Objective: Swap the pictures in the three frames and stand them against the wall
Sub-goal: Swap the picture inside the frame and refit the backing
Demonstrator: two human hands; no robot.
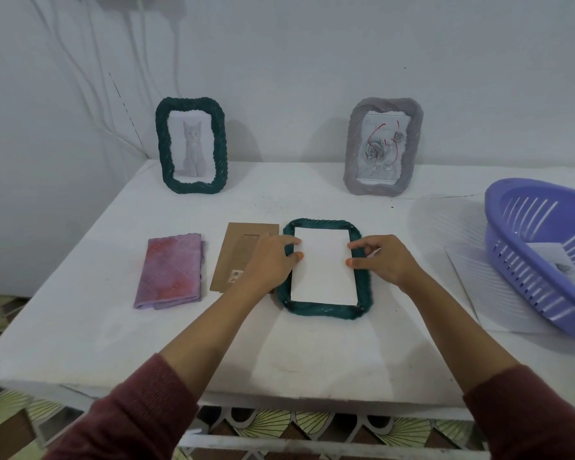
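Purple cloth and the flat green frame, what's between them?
A brown backing board lies flat between the cloth and the frame, its right part under the left hand, seen in the head view.

White cloth-covered surface (pixel 279 360) stands against a white wall. Folded purple-and-pink patterned cloth (pixel 170 270) lies flat on the surface's left part. Lilac slotted plastic basket (pixel 525 277) sits at the surface's right edge. White cables (pixel 90 94) hang above the surface's back left corner. Fan-patterned floor tiles (pixel 312 423) show below the surface's front edge.
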